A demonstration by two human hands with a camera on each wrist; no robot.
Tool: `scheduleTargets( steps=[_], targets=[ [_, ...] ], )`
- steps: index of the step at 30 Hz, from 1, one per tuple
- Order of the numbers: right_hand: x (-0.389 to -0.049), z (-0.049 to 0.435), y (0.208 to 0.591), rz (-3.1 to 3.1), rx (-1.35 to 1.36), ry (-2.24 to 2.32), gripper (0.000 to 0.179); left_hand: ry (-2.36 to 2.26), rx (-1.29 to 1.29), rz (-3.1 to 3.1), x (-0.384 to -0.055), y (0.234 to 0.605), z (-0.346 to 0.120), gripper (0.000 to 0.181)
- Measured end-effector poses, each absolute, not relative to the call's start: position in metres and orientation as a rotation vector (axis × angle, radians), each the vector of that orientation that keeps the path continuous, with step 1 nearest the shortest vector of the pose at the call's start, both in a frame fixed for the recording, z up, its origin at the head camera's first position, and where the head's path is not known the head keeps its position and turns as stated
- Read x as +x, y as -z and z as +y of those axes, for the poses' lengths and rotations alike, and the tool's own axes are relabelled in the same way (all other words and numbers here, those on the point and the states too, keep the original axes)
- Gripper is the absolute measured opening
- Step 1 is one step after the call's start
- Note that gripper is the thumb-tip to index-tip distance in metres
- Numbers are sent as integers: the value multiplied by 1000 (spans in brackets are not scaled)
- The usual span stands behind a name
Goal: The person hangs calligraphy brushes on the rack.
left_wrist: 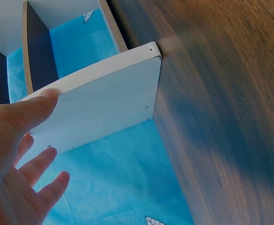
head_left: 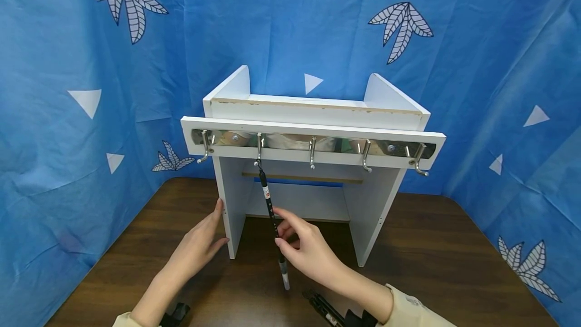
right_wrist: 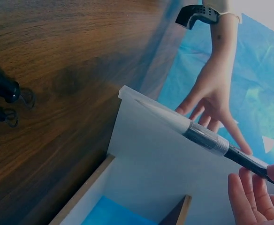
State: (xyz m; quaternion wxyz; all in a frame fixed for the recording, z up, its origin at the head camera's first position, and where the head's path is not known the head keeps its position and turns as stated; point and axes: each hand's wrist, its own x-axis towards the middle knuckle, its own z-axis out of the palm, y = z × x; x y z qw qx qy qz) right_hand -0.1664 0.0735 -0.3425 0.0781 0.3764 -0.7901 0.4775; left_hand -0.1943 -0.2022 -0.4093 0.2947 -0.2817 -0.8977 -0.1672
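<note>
A black calligraphy brush (head_left: 267,198) with a pale tip hangs by its cord loop at the second hook (head_left: 259,146) from the left on the white rack (head_left: 313,125). My right hand (head_left: 308,250) pinches its handle lightly between thumb and fingers. In the right wrist view the brush (right_wrist: 207,138) slants across, its white bristles (right_wrist: 163,115) pointing away from the hand. My left hand (head_left: 196,243) rests at the front edge of the rack's left side panel (left_wrist: 104,93), thumb on the edge and other fingers spread along the outer face.
More black brushes with cord loops (head_left: 323,308) lie on the dark wooden table (head_left: 431,266) by my right forearm. Several metal hooks line the rack's front rail, the other hooks bare. A blue patterned cloth (head_left: 290,24) hangs behind and at both sides.
</note>
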Motion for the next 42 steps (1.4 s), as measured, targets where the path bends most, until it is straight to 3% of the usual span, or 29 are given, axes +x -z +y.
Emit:
scheduleTargets(
  steps=[42],
  targets=[
    [-177, 70, 349, -2456, 1095, -1485, 50, 438, -744, -2393, -195, 412, -203, 121]
  ],
)
